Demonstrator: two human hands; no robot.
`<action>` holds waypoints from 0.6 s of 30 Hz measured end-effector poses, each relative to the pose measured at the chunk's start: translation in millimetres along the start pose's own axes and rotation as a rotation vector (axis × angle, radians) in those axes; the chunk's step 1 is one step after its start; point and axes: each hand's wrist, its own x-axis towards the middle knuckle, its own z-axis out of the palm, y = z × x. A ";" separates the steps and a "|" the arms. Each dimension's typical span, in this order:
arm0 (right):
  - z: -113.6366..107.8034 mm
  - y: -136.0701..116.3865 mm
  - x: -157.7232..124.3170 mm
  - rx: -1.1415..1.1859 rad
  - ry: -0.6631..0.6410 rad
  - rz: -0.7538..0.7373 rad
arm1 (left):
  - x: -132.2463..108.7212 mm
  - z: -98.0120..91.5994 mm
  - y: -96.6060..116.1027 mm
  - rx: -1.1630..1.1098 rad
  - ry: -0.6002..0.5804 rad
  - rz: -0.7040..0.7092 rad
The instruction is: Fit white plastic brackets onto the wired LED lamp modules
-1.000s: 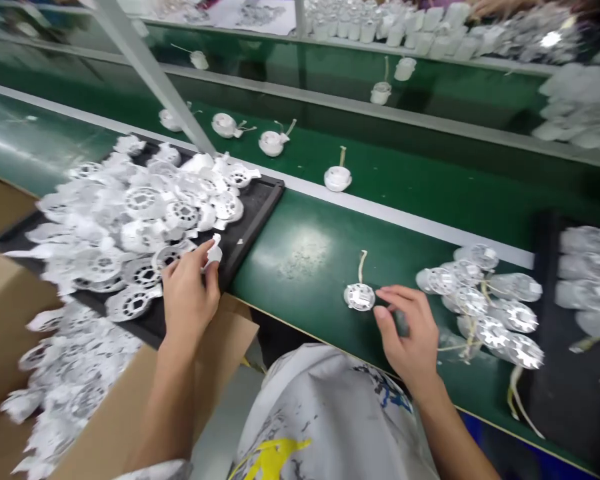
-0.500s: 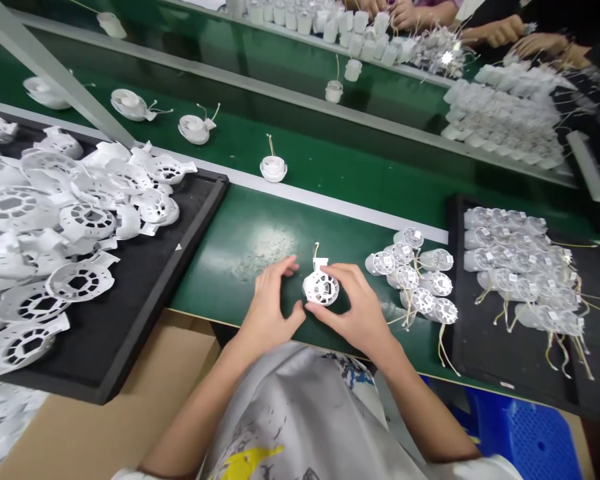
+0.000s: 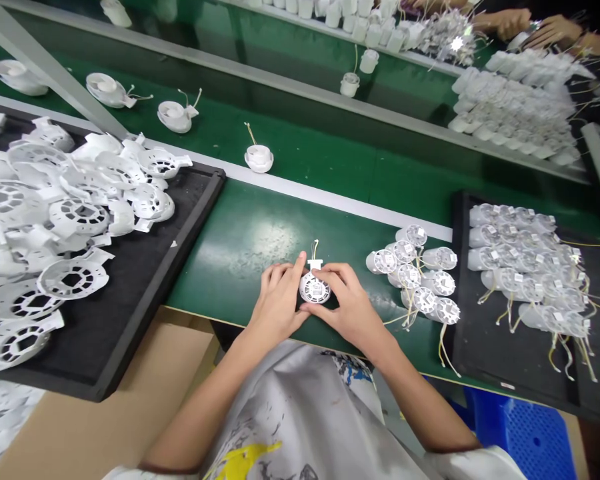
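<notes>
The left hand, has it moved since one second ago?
Yes, the left hand has moved right, from over the left tray to the round white part.

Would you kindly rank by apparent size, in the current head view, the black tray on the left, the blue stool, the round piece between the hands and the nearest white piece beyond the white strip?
1. Black tray
2. Blue stool
3. Round piece and nearest white piece: they look alike, so unranked.

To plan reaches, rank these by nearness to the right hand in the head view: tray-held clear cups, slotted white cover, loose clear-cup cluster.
1. Slotted white cover: between right hand and left hand.
2. Loose clear-cup cluster: right, on green bench.
3. Tray-held clear cups: farther right.
</notes>
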 end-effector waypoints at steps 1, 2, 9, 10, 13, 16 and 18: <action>-0.4 0.7 1.3 -0.008 -0.003 0.009 | 0.5 0.9 0.0 -0.004 0.000 0.001; -1.1 1.3 3.0 -0.019 -0.018 0.014 | 1.1 2.1 0.0 -0.012 0.001 0.004; -6.5 1.9 9.8 -0.111 -0.110 -0.001 | 1.3 -14.0 -5.3 -0.203 -0.075 0.025; -6.1 1.2 8.4 -0.097 -0.096 -0.002 | 0.7 -21.1 -5.8 -0.284 -0.101 -0.012; -2.0 -2.7 2.0 -0.040 -0.004 -0.035 | 2.5 -39.3 -1.5 -0.527 -0.073 -0.242; 3.2 -9.6 -5.1 -0.047 0.132 -0.070 | 13.1 -43.8 13.3 -0.777 -0.076 -0.402; 2.6 -13.6 -10.1 -0.083 0.222 -0.063 | 24.1 -40.1 25.0 -0.936 -0.125 -0.410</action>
